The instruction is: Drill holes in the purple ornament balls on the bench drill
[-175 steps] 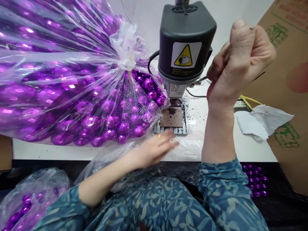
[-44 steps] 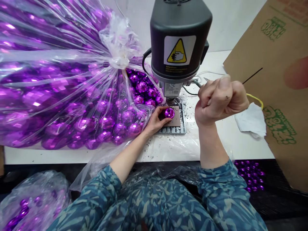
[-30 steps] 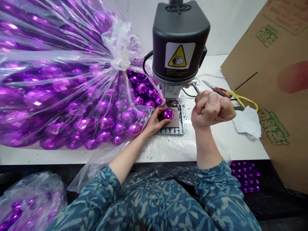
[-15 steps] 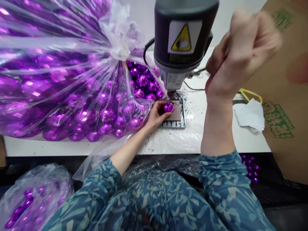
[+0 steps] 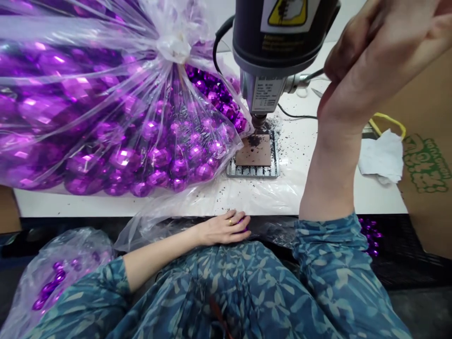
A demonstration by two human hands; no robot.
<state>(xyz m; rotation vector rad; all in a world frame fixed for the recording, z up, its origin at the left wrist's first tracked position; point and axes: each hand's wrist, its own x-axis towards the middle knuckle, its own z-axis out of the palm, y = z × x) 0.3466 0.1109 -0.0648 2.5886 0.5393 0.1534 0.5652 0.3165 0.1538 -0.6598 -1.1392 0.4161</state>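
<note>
My left hand [image 5: 222, 228], a ring on one finger, is at the table's front edge with its fingers wrapped over a shiny purple ball [image 5: 243, 226]; most of the ball is hidden. Up at the right, my right hand [image 5: 377, 66] is closed around the end of the feed lever [image 5: 314, 74] of a small drill press [image 5: 278, 42]. Below the drill chuck [image 5: 259, 120] lies a brown board [image 5: 256, 150] strewn with dark shavings, on a slotted metal base [image 5: 252, 172].
A large clear bag [image 5: 106, 117] of faceted purple balls fills the table's left side. Another bag [image 5: 67, 273] of balls sits lower left. At right are a white cloth [image 5: 383, 155], a cardboard box [image 5: 427, 202] and purple balls [image 5: 369, 236] in a dark crate below the table.
My left hand has drawn back from the board to the table's front edge with the purple ball. My right hand stays on the lever. The view has shifted slightly.
</note>
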